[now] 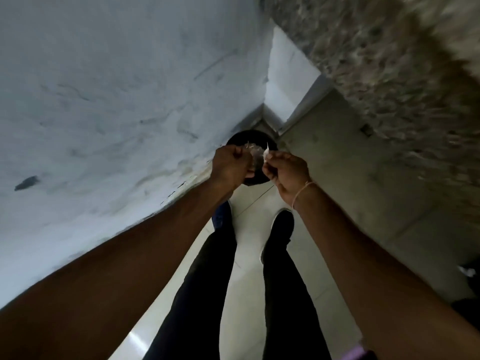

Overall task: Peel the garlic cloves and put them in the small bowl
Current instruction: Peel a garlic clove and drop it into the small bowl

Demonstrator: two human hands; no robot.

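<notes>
My left hand (231, 163) and my right hand (284, 171) are held out side by side above a round black bin (244, 137) on the floor in a corner. The left hand's fingers are curled around papery garlic skins (250, 149), which stick out above the fist. Between its fingertips my right hand pinches a pale piece of garlic skin (266, 152). Whether a clove lies inside either hand I cannot tell. No small bowl is in view.
A whitish wall (117, 100) fills the left side. A speckled stone counter (376, 61) runs along the upper right. My legs and dark shoes (280, 229) stand on a pale tiled floor (249, 268) below the hands.
</notes>
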